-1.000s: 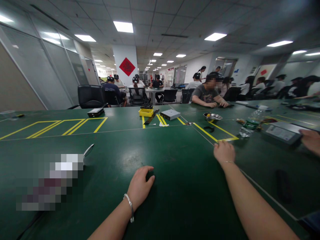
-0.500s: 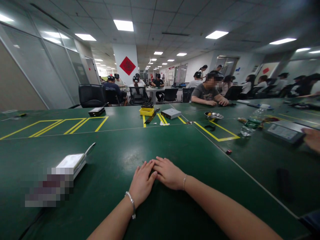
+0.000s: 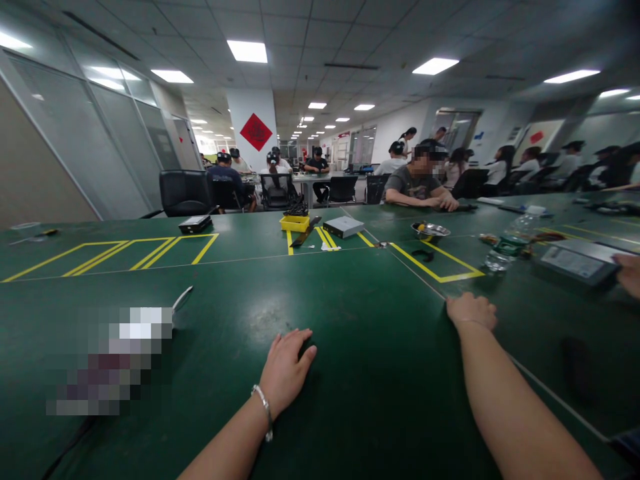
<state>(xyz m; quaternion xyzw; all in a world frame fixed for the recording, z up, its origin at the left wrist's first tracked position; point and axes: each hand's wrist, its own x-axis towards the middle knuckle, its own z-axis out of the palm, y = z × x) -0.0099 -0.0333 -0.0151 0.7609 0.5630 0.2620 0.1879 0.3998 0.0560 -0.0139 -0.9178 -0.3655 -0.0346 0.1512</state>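
My left hand [image 3: 287,370] lies palm down on the green table [image 3: 360,413], its fingers stretched out and nothing in them. A silver bracelet is around that wrist. Farther to the right, my right hand [image 3: 471,311] is low at a seam in the tabletop, with its fingers curled downward. It covers the spot where a small red object lay, so whatever is under or in the fingers is hidden. Beyond this hand is a yellow tape outline [image 3: 463,275], and a plastic bottle [image 3: 510,243] stands to its far right.
A blurred-out device [image 3: 145,327] lies at left with a cable. Farther back are a yellow tray [image 3: 295,223], a grey box [image 3: 343,227], a black box [image 3: 194,224] and a metal bowl [image 3: 431,230]. At right, another person's hand [image 3: 629,272] touches a grey metal box [image 3: 577,262].
My right hand has left my left hand and moved right and forward, over the small red object, which is now out of sight. My left hand has stayed in place.
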